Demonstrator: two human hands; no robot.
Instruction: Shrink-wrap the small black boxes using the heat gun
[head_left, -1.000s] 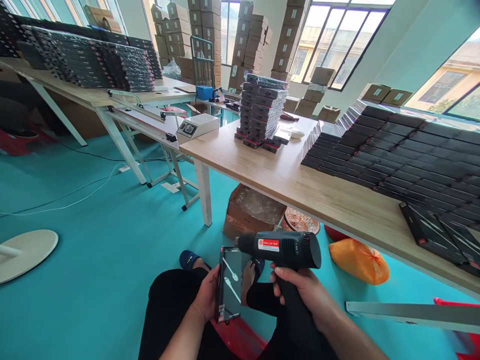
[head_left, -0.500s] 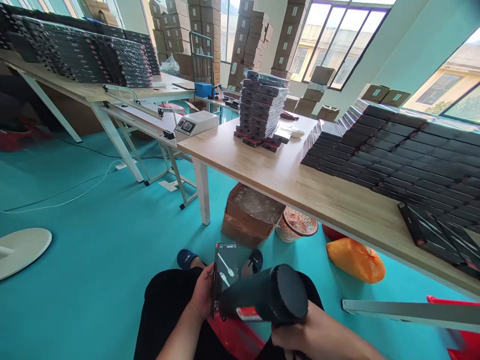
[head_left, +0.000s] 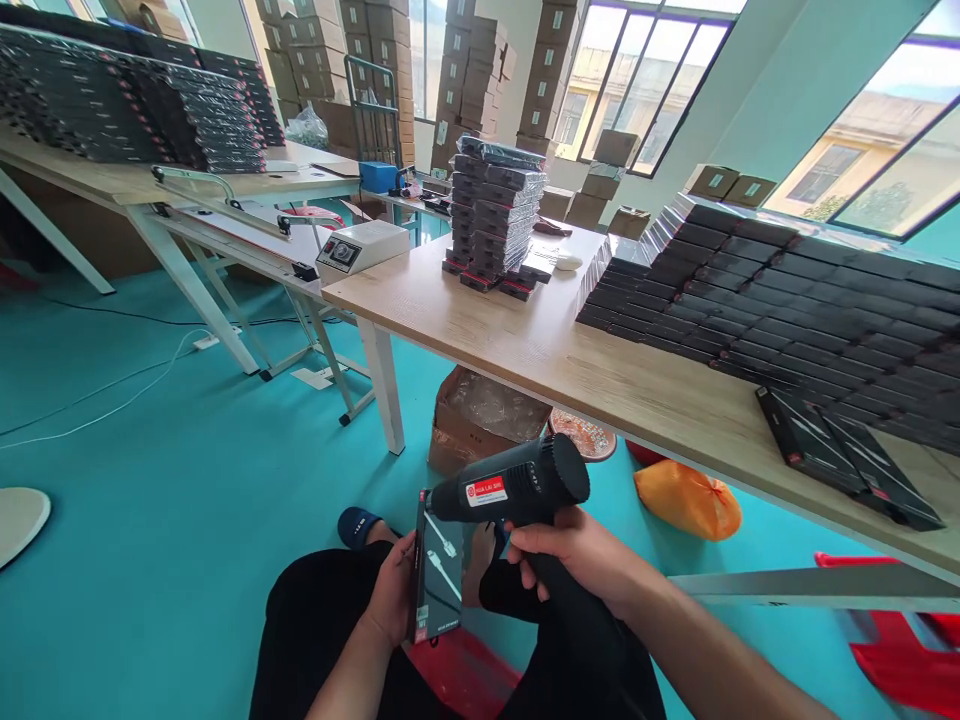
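My left hand (head_left: 391,590) grips a slim dark cable box (head_left: 441,575) by its left side, above my lap. The box stands tilted, its front with a picture of white cable plugs turned up. My right hand (head_left: 562,555) is wrapped round the handle of a black heat gun (head_left: 517,480) with a red and white label. The gun's barrel points left, its nozzle end at the upper part of the box. Whether the nozzle touches the box I cannot tell.
Ahead stands a wooden table (head_left: 525,345) with a stack of wrapped boxes (head_left: 495,215), a long wall of dark boxes (head_left: 787,300) and a few loose boxes (head_left: 840,450). Below it are a carton (head_left: 480,420) and an orange bag (head_left: 690,498). A sealing machine (head_left: 360,248) stands left.
The heat gun has moved up and left, from the box's lower end to its upper end. The box now shows its lower edge, and my view has shifted slightly right.
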